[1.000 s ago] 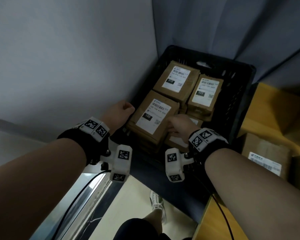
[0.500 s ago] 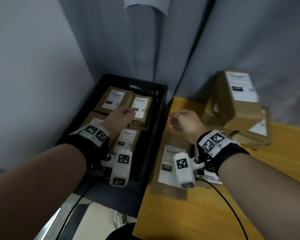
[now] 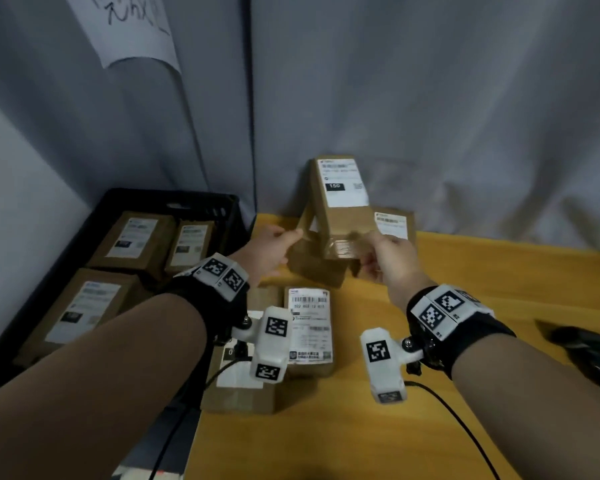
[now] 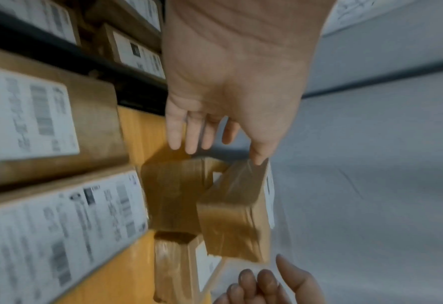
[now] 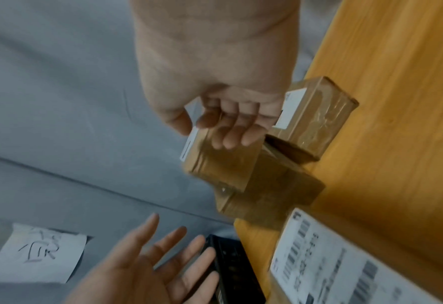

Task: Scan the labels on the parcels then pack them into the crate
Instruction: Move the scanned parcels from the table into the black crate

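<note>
Turning from the crate (image 3: pixel 167 199), both hands (right hand (image 3: pixel 385 258) curling onto it, left hand (image 3: pixel 271 247) spread) now reach the tilted parcel (image 3: pixel 340 202) at the desk's (image 3: pixel 499 306) back edge.

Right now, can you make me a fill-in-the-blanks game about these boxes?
1. The crate is coloured ____.
2. The label on the leaning parcel shows the big number ____.
3. The crate stands to the ____ of the table.

Missing words: black; 150; left.
</note>
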Available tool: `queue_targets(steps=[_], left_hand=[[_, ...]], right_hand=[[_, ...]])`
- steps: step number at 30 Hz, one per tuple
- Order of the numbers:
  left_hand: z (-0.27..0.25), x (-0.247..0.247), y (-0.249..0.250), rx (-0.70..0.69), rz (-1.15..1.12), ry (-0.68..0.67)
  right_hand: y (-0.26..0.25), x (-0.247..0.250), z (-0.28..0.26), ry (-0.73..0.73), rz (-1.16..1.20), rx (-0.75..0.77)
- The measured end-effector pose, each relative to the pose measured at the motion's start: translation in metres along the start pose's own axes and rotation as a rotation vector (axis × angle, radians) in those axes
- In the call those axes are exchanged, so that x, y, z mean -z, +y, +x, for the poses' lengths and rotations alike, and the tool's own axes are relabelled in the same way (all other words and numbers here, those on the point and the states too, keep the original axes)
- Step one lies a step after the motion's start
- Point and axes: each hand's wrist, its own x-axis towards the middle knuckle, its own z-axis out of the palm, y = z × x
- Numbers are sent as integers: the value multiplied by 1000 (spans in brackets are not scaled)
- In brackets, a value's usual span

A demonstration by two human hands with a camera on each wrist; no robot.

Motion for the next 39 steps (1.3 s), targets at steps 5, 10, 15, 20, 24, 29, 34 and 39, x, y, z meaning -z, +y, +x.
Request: queue_targets(steps=[5, 10, 15, 20, 24, 29, 34, 39], left_hand=[[17, -37, 19, 61, -21, -79], [30, -53, 14, 84, -159, -137], [28, -33, -9, -19, -321, -133], [18, 34, -43, -66, -392, 23], [7, 113, -78, -74, -433, 165], [-6, 204, -126, 54, -416, 270], [-16, 234, -152, 187, -327, 171], [-20, 244, -163, 331, -254, 90]], right_hand=[[-3, 18, 35, 22, -10, 29], [3, 2, 42, -77, -4, 36], [19, -19, 17, -25, -29, 390], [20, -75, 2, -274, -83, 429], [13, -136, -5, -433, -164, 380], [17, -205, -18, -523, -221, 196], [25, -269, -36, -708, -257, 25], [46, -311, -37, -661, -112, -313]])
